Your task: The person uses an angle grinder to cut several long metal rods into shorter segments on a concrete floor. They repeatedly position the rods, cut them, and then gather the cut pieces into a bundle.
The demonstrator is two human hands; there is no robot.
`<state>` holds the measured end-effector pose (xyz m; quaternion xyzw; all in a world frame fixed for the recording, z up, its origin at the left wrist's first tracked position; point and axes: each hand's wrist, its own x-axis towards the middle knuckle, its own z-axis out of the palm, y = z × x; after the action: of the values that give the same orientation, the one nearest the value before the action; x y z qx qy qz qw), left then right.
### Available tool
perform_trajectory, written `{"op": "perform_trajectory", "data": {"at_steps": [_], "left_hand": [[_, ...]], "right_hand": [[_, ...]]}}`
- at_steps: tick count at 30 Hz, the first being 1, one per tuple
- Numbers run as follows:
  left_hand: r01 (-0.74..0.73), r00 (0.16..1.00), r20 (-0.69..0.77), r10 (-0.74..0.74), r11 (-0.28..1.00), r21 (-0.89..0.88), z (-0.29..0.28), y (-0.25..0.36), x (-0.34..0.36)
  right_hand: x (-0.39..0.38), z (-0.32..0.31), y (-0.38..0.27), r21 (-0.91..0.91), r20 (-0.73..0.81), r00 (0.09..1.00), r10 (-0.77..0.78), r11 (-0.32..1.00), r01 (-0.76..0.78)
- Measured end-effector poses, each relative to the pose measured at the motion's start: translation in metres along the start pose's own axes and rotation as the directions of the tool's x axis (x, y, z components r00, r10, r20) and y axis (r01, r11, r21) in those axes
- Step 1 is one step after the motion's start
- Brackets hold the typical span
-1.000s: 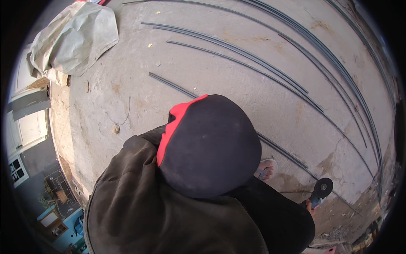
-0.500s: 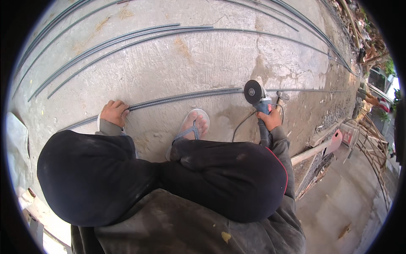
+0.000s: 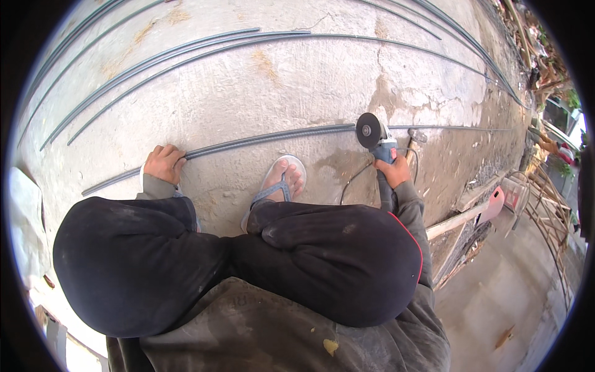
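My left hand (image 3: 164, 162) has its fingers curled onto a bundle of ribbed steel bars (image 3: 248, 141) lying lengthwise on the concrete in front of me. My right hand (image 3: 393, 170) grips a blue angle grinder (image 3: 385, 151), whose dark disc (image 3: 367, 129) is raised near the right part of the bundle; whether it touches the steel I cannot tell. A black cable (image 3: 352, 183) runs beside the grinder. Just beyond it lies a hammer (image 3: 418, 136) with a pale handle. My sandalled foot (image 3: 281, 180) is between my hands, behind the bars.
More long bars (image 3: 186, 57) lie across the concrete farther forward. At the right are wooden boards (image 3: 451, 224), a pink object (image 3: 493, 204), thin rods (image 3: 545, 217) and piled debris (image 3: 539, 62). A pale sheet (image 3: 30, 223) lies at the far left edge.
Since a second ago, my view has swung down and round to the bars, bringing both hands and the grinder into the middle. Over the last half second they have barely moved.
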<state>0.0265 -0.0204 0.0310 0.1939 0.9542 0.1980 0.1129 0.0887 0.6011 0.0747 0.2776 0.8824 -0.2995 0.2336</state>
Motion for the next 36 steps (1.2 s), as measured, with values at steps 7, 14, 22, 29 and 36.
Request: {"op": "perform_trajectory", "data": {"at_steps": [7, 14, 22, 29, 36], "left_hand": [[-0.018, 1.000, -0.021, 0.019, 1.000, 0.026, 0.003, -0.003, -0.002], [-0.009, 0.999, -0.040, 0.009, 1.000, -0.003, 0.000, 0.000, -0.001], [0.063, 0.991, 0.119, -0.069, 0.997, 0.051, 0.000, 0.002, 0.004], [0.047, 0.951, 0.297, -0.081, 0.992, 0.118, -0.010, -0.020, 0.033], [-0.110, 0.989, -0.088, 0.117, 0.991, 0.073, -0.022, 0.001, 0.074]], "right_hand": [[-0.001, -0.001, -0.008, -0.100, -0.024, 1.000, 0.005, 0.995, -0.008], [-0.001, 0.000, -0.033, -0.085, 0.011, 1.000, 0.025, 0.996, -0.024], [-0.016, 0.002, -0.010, -0.173, -0.046, 0.997, 0.058, 0.983, -0.066], [-0.063, 0.020, 0.021, 0.362, -0.076, 0.986, 0.146, 0.926, -0.109], [-0.085, 0.010, 0.026, 0.351, -0.117, 0.978, 0.172, 0.928, -0.122]]}}
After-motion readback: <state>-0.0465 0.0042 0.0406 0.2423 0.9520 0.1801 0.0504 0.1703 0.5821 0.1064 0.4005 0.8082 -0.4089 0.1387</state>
